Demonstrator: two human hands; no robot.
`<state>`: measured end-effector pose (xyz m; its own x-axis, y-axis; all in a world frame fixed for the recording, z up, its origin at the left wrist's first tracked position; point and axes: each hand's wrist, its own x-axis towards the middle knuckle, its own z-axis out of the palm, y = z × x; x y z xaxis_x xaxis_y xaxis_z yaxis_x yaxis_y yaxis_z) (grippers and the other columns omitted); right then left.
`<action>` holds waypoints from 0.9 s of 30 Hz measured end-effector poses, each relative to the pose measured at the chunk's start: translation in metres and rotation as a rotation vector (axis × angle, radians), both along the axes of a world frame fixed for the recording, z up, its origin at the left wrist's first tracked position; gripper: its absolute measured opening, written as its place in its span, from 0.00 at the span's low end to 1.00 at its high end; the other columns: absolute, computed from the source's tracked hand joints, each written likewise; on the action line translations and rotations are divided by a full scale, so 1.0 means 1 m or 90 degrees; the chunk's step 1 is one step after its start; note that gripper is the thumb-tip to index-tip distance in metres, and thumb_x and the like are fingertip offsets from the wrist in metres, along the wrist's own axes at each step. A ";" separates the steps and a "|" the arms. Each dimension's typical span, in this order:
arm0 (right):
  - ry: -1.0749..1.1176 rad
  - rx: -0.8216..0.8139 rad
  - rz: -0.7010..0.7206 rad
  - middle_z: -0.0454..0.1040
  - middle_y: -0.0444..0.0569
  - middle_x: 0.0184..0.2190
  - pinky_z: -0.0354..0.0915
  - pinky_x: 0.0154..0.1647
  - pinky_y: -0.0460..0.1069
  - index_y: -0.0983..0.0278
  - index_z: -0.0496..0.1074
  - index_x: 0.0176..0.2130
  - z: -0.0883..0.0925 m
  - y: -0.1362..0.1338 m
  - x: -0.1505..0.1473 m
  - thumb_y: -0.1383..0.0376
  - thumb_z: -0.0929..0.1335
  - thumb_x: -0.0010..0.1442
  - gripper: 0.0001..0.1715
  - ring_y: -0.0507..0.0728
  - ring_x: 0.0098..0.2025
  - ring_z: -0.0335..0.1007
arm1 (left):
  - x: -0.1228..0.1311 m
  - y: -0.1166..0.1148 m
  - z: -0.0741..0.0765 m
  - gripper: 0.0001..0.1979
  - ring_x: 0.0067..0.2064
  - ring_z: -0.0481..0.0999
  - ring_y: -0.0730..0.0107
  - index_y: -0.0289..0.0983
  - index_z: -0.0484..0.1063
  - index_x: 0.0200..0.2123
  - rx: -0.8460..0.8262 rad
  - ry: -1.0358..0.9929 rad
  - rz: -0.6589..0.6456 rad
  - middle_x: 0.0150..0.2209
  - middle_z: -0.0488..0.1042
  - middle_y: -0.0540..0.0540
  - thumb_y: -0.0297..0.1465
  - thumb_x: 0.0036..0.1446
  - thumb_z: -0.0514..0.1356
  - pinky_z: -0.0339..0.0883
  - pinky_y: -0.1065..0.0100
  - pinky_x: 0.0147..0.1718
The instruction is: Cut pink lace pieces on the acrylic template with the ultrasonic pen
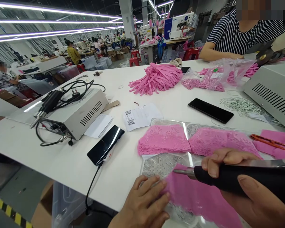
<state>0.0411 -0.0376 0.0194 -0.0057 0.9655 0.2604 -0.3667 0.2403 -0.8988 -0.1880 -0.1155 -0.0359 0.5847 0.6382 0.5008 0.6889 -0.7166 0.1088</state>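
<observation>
A thick black handheld tool with a narrow metal tip (228, 177) is wrapped in my right hand (254, 190), pointing left. Its tip meets or hovers just over the upper edge of a pink fabric piece (197, 196); I cannot tell which. My left hand (144, 202) lies palm down, fingers stretched out, with the fingertips at the left edge of that piece. Beneath the fabric is a clear, speckled plate (156, 164). Just beyond, two stacks of pink lace pieces, a left one (165, 139) and a right one (220, 141), rest side by side.
Orange-handled tweezers (270, 142) lie on pink fabric at right. A phone (210, 110) and a cabled phone (106, 145) rest on the white table (123, 177). Grey vented boxes stand left (80, 110) and right (275, 91). Pink straps (156, 77) are heaped behind; a person in stripes sits opposite.
</observation>
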 end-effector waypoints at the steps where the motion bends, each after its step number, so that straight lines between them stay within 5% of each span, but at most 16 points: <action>1: -0.007 0.005 -0.001 0.67 0.45 0.28 0.74 0.34 0.55 0.57 0.72 0.33 0.000 0.001 0.000 0.58 0.72 0.54 0.08 0.55 0.26 0.67 | 0.000 0.000 0.000 0.14 0.56 0.71 0.59 0.35 0.71 0.49 -0.002 0.002 -0.001 0.48 0.76 0.39 0.35 0.63 0.56 0.63 0.58 0.54; 8: -0.025 0.012 -0.010 0.68 0.47 0.24 0.74 0.31 0.55 0.58 0.72 0.28 0.003 0.005 -0.002 0.58 0.74 0.51 0.10 0.56 0.25 0.67 | 0.001 0.000 0.005 0.15 0.55 0.71 0.58 0.34 0.71 0.50 -0.033 0.009 -0.007 0.48 0.76 0.38 0.35 0.65 0.54 0.63 0.57 0.54; 27: -0.054 0.047 0.057 0.69 0.45 0.25 0.75 0.33 0.52 0.57 0.70 0.32 0.002 -0.002 -0.005 0.56 0.71 0.57 0.09 0.55 0.28 0.69 | 0.002 -0.004 0.010 0.14 0.55 0.71 0.60 0.33 0.70 0.49 -0.041 -0.014 -0.007 0.48 0.77 0.41 0.34 0.63 0.57 0.63 0.58 0.54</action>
<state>0.0361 -0.0400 0.0213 -0.1156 0.9386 0.3251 -0.3124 0.2763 -0.9089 -0.1864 -0.1199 -0.0258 0.5815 0.6632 0.4712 0.6780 -0.7152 0.1698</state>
